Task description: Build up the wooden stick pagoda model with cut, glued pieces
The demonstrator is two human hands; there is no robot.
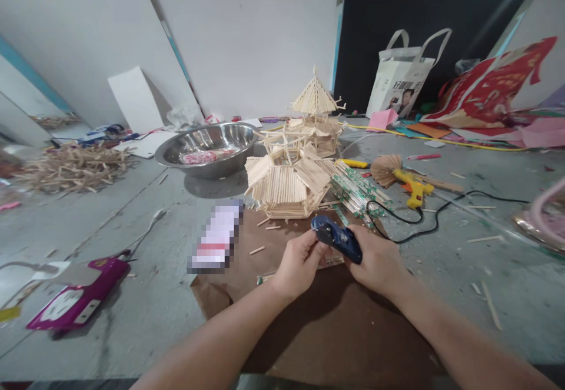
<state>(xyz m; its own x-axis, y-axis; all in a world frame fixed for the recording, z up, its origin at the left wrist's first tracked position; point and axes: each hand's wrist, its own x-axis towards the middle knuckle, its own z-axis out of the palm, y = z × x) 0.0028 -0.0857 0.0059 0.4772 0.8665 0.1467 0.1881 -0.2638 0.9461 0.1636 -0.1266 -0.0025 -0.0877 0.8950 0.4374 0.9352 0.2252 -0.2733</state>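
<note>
My right hand (379, 260) is wrapped round a dark blue glue gun (338, 238), held low over a sheet of brown paper (318, 325). My left hand (300, 263) is closed beside it, its fingertips pinched at the gun's nozzle end; what they pinch is too small to name. Just beyond both hands stands a pagoda model (298, 160) built of thin wooden sticks. A bundle of sticks in green-printed wrappers (357, 193) lies to the model's right.
A steel bowl (207, 146) sits behind left of the model. A yellow glue gun (412, 187) with a black cord (432, 216) lies right. A stick heap (73, 166) is far left, a purple packet (77, 299) near left, a white tote bag (404, 81) at back.
</note>
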